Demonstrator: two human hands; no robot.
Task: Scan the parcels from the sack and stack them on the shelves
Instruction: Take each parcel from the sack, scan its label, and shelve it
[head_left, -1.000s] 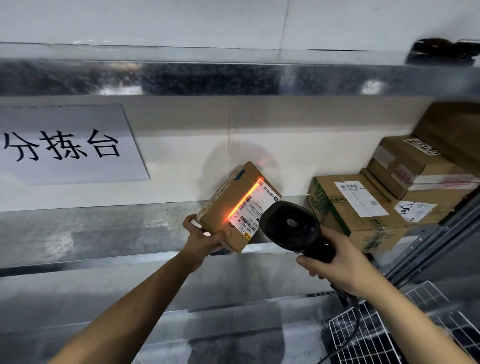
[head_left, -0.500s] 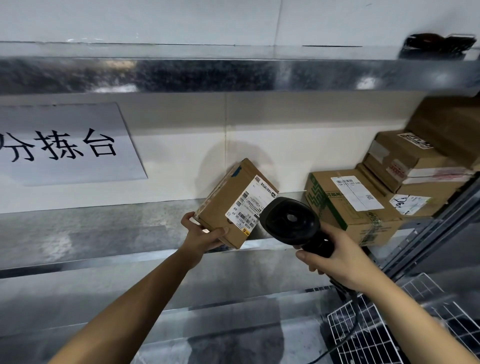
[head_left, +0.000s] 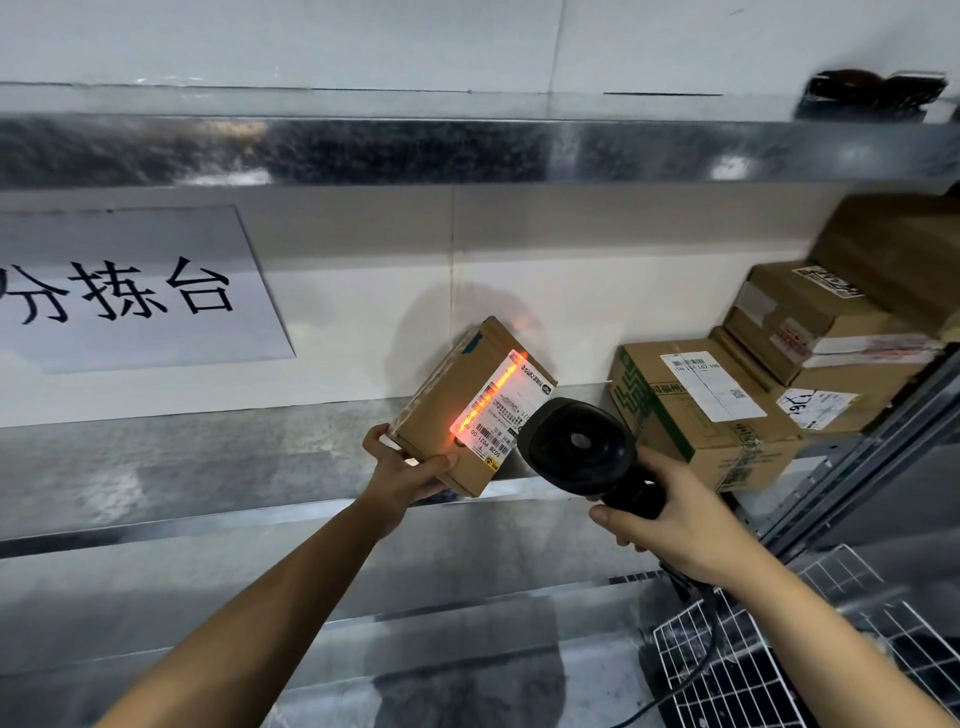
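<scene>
My left hand (head_left: 402, 470) grips a small brown cardboard parcel (head_left: 447, 410) by its lower corner and holds it tilted above the metal shelf (head_left: 171, 457). An orange scan line glows along the white shipping label (head_left: 501, 410) on its face. My right hand (head_left: 675, 512) holds a black handheld barcode scanner (head_left: 576, 447) by the handle, its head close to the right of the parcel and turned toward the label.
Several cardboard parcels (head_left: 711, 410) are stacked at the right end of the same shelf. An upper metal shelf (head_left: 415, 150) runs across the top. A paper sign (head_left: 124, 291) hangs on the wall at left. A white wire basket (head_left: 753, 670) sits at bottom right.
The orange scan line, on a second ago and off half a second ago, is lit again on the label. Both hands and the parcel have hardly moved.
</scene>
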